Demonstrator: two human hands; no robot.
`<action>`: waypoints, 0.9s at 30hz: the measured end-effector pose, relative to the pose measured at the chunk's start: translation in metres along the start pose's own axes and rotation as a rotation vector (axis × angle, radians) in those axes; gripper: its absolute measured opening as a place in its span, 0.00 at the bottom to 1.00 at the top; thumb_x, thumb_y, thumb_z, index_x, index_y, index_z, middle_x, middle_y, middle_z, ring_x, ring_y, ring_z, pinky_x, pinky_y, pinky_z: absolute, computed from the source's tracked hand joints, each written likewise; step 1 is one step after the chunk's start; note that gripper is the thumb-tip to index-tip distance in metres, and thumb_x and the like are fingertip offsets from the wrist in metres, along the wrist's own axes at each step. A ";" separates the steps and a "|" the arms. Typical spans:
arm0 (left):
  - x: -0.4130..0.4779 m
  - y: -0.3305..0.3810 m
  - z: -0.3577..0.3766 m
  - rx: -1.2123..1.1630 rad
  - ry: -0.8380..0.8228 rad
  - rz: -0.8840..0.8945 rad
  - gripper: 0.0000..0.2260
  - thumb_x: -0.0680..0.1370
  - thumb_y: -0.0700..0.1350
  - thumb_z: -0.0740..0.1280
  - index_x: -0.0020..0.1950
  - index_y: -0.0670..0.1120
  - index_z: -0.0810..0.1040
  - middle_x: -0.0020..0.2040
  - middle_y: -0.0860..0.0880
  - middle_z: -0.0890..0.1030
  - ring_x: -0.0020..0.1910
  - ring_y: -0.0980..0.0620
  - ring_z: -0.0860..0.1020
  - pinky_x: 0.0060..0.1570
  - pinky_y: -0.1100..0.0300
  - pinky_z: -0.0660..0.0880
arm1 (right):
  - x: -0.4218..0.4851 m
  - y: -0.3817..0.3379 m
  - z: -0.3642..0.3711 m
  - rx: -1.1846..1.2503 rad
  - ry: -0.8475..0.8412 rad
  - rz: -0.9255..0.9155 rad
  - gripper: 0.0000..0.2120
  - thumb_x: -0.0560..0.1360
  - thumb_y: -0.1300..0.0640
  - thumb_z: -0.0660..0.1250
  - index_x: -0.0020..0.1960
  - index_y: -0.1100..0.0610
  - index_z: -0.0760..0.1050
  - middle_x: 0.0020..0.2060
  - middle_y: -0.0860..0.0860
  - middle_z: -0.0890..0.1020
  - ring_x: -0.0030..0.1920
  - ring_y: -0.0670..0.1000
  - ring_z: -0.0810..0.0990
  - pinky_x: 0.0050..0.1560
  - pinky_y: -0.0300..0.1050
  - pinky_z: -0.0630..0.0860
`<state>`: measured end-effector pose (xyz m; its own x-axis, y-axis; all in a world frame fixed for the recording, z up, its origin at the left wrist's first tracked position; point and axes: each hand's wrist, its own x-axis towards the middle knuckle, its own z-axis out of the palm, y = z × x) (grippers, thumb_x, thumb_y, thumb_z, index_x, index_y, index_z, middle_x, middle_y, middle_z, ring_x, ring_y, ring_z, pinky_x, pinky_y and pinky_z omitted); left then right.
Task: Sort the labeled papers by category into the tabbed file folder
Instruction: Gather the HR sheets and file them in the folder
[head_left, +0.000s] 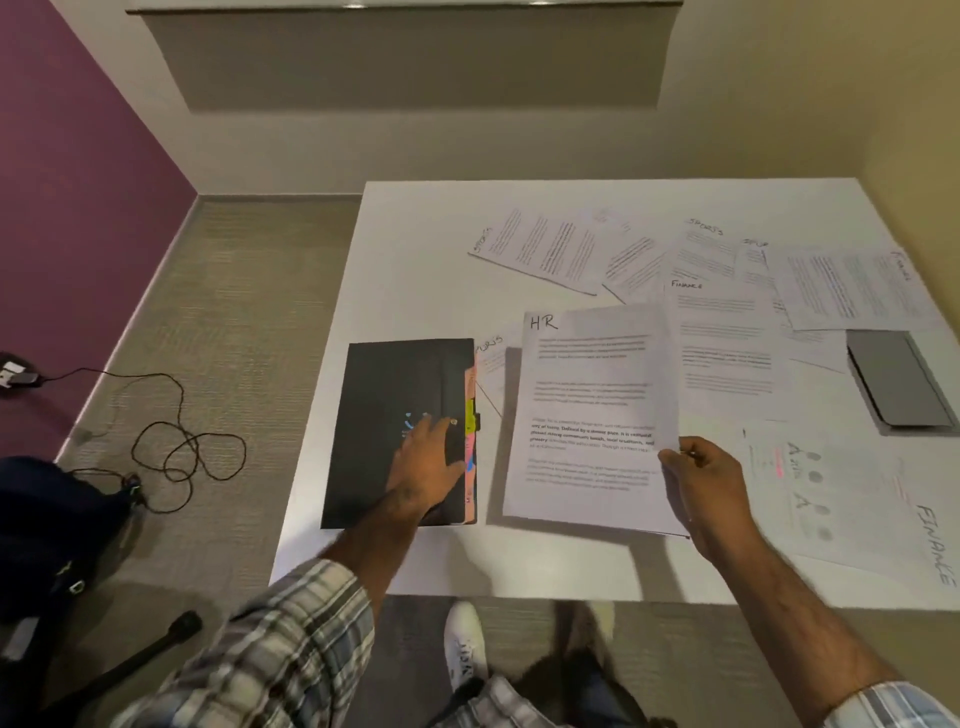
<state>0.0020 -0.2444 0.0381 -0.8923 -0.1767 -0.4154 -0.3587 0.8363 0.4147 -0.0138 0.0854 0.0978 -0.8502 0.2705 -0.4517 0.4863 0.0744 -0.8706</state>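
A black file folder (384, 410) lies closed on the white table (415, 249), its coloured tabs (470, 431) showing along its right edge. My left hand (428, 462) rests flat on the folder's right part, fingers near the tabs. My right hand (706, 478) pinches the right edge of a sheet labeled HR (587, 395), held just above the table beside the folder. Other papers lie spread behind: one labeled SPORTS (540, 249) at the back, one labeled FINANCE (727, 332) to the right, and another SPORTS sheet (491, 353) peeking out under the HR sheet.
A grey tablet-like slab (898, 379) lies at the table's right edge. A sheet with FINANCE written sideways (852, 499) is at the near right. On the carpet to the left lie a black cable (171, 447) and a dark bag (47, 519). My white shoe (465, 644) is below the table edge.
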 end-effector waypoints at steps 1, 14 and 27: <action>0.004 -0.008 0.008 0.097 -0.042 0.003 0.38 0.75 0.57 0.72 0.80 0.52 0.58 0.81 0.43 0.57 0.79 0.40 0.60 0.75 0.42 0.62 | -0.003 0.006 -0.001 0.006 0.023 0.011 0.07 0.77 0.69 0.66 0.42 0.63 0.80 0.41 0.62 0.85 0.48 0.62 0.84 0.60 0.54 0.78; 0.016 -0.009 0.045 0.324 -0.031 -0.018 0.44 0.78 0.62 0.64 0.82 0.46 0.43 0.83 0.40 0.47 0.81 0.35 0.51 0.74 0.35 0.58 | -0.021 0.027 -0.007 0.154 0.032 0.037 0.06 0.79 0.70 0.64 0.48 0.65 0.79 0.49 0.62 0.86 0.55 0.60 0.85 0.63 0.51 0.78; 0.021 0.011 0.052 0.341 -0.046 -0.067 0.32 0.82 0.46 0.59 0.82 0.44 0.47 0.82 0.39 0.52 0.78 0.32 0.57 0.72 0.41 0.68 | -0.016 0.032 -0.013 0.162 0.023 0.077 0.05 0.80 0.70 0.64 0.50 0.66 0.79 0.51 0.64 0.85 0.56 0.62 0.84 0.65 0.55 0.78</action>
<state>-0.0066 -0.2119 -0.0087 -0.8538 -0.2201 -0.4719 -0.2971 0.9502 0.0945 0.0181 0.0956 0.0794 -0.8061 0.2917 -0.5149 0.5087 -0.1028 -0.8548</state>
